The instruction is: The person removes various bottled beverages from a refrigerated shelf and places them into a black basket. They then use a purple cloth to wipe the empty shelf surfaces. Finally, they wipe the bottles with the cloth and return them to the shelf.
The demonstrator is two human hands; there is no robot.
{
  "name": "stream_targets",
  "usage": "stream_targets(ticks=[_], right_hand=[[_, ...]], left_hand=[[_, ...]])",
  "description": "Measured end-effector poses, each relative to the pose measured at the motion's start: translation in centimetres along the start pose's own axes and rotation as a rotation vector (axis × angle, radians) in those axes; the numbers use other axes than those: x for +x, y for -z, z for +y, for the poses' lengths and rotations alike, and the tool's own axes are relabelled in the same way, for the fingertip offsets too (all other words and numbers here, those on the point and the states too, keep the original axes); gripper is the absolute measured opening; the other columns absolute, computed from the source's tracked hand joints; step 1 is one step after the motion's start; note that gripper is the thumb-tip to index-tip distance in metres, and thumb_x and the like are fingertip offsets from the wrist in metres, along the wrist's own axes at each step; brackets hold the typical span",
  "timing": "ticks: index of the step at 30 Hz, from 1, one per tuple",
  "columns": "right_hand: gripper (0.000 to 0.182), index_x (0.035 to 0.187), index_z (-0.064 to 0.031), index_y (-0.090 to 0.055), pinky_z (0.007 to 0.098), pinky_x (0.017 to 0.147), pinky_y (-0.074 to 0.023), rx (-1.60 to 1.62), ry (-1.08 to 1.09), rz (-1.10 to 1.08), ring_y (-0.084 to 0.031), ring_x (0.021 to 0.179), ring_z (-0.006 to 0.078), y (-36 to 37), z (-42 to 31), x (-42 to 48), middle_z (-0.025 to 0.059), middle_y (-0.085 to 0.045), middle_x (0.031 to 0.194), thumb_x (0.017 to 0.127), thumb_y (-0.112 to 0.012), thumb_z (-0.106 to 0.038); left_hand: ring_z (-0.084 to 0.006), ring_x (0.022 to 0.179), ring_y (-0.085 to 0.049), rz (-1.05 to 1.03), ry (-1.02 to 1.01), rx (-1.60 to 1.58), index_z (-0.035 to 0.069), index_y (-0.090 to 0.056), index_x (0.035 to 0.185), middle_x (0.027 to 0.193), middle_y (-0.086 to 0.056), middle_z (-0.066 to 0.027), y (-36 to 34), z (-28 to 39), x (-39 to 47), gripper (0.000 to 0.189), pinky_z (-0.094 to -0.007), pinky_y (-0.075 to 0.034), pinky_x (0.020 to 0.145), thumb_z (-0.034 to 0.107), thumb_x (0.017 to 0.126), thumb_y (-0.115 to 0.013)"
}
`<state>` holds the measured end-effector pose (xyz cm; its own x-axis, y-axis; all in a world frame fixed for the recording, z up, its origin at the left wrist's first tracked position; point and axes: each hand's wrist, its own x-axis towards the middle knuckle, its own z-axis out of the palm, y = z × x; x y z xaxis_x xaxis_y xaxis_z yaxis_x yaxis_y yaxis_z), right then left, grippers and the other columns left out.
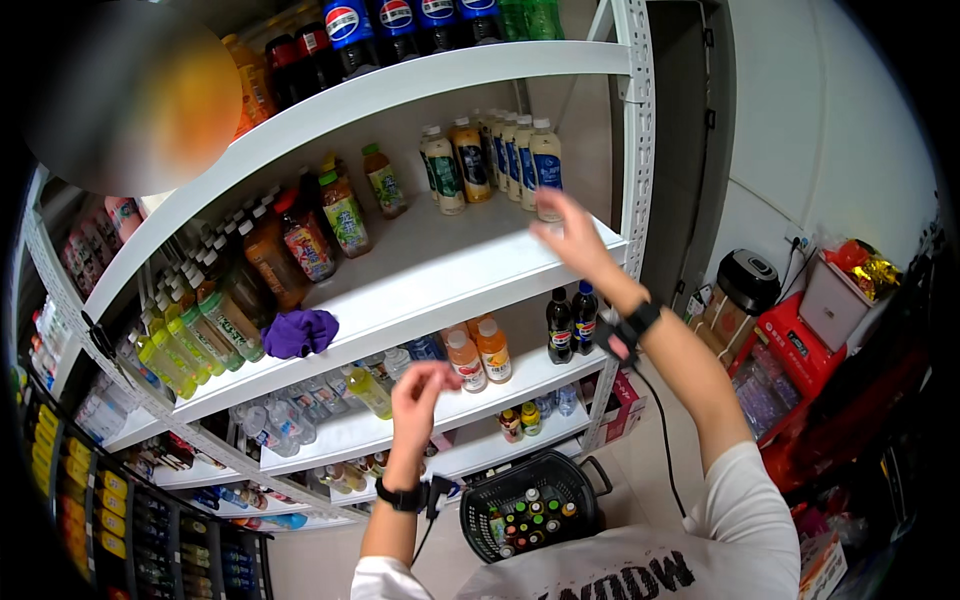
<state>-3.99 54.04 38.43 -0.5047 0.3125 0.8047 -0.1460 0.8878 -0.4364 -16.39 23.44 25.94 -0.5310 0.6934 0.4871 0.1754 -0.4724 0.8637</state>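
Observation:
My right hand reaches over the right end of the middle shelf, its fingers apart beside a cream bottle with a blue label. Nothing is seen in its grasp. My left hand is raised in front of the shelf below, fingers partly curled, near a peach-coloured drink bottle and an orange drink bottle; it seems to hold nothing. A purple cloth lies crumpled at the middle shelf's front edge. Green-capped tea bottles stand behind it. Black straps with devices and cables circle both wrists.
A black plastic basket of capped bottles stands on the floor below. The white shelf edge curves across the view, with a perforated upright at right. Beyond are a red box and a black appliance. Something blurred covers the upper left.

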Motion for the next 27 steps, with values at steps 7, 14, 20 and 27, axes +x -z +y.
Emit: stream_targets(ticks=[7, 14, 20, 27], right_hand=[[0.08, 0.13, 0.004, -0.043, 0.0426, 0.096, -0.0471, -0.228, -0.472, 0.086, -0.057, 0.114, 0.0414, -0.7, 12.9, 9.4, 0.0264, -0.059, 0.122, 0.071, -0.08, -0.034], [0.069, 0.123, -0.0006, -0.05, 0.0409, 0.09, -0.0506, -0.268, -0.39, -0.079, -0.064, 0.104, 0.0394, -1.6, 16.6, 8.8, 0.0239, -0.066, 0.11, 0.073, -0.078, -0.038], [0.064, 0.107, 0.0014, -0.06, 0.0377, 0.08, -0.0547, 0.13, -0.177, -0.164, -0.07, 0.088, 0.0319, -0.1, 9.7, 6.7, 0.0193, -0.07, 0.099, 0.068, -0.082, -0.044], [0.055, 0.116, 0.0064, -0.057, 0.0392, 0.083, -0.0544, 0.181, 0.179, -0.549, -0.067, 0.096, 0.0236, -1.1, 1.1, 4.9, 0.0175, -0.068, 0.105, 0.081, -0.076, -0.031]], left_hand=[[-0.0194, 0.095, -0.066, 0.033, -0.1, 0.09, -0.002, -0.06, 0.111, 0.101, -0.068, -0.0135, -6.5, 1.7, 9.5, 0.018, -0.0303, -0.054, 0.082, 0.011, 0.099, -0.055], [-0.0186, 0.113, -0.059, 0.104, -0.097, 0.131, -0.001, -0.051, 0.127, 0.118, -0.064, -0.0132, -8.8, -0.7, 14.9, 0.035, -0.0304, -0.048, 0.094, 0.016, 0.098, -0.058], [-0.0203, 0.126, -0.049, 0.184, -0.122, 0.241, 0.002, -0.04, 0.143, 0.136, -0.053, -0.0123, -11.2, -2.0, 18.9, 0.054, -0.0338, -0.04, 0.103, 0.038, 0.103, -0.048], [-0.0123, 0.105, -0.054, 0.152, -0.169, -0.054, 0.004, -0.042, 0.131, 0.119, -0.056, -0.0074, -12.3, -0.4, 17.2, 0.044, -0.0274, -0.044, 0.092, 0.039, 0.105, -0.041]])
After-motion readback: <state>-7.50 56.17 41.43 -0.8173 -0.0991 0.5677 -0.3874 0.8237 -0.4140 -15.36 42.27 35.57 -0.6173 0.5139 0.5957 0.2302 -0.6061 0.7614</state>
